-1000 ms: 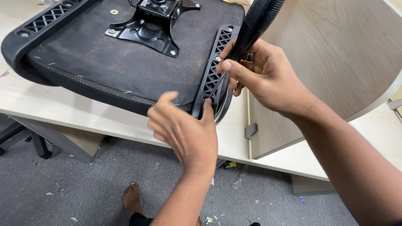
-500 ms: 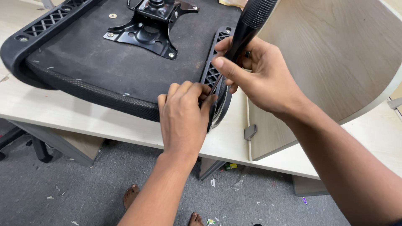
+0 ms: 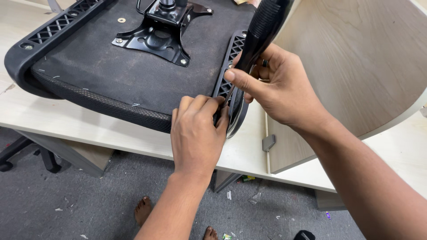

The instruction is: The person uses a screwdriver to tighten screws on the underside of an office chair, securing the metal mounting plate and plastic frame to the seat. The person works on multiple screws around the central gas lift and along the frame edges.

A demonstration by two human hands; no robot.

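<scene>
At the seat's edge (image 3: 133, 80), right hand (image 3: 275, 91) fingers clenched round black armrest (image 3: 262, 26), left hand (image 3: 198, 133) fingers curled, seemingly pinching its base.

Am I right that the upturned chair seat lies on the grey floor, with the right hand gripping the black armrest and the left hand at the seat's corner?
Not quite. The head view shows the chair seat lying on the pale wooden table, not the floor. The rest holds: the right hand grips the black armrest, and the left hand is at the seat's corner.
</scene>
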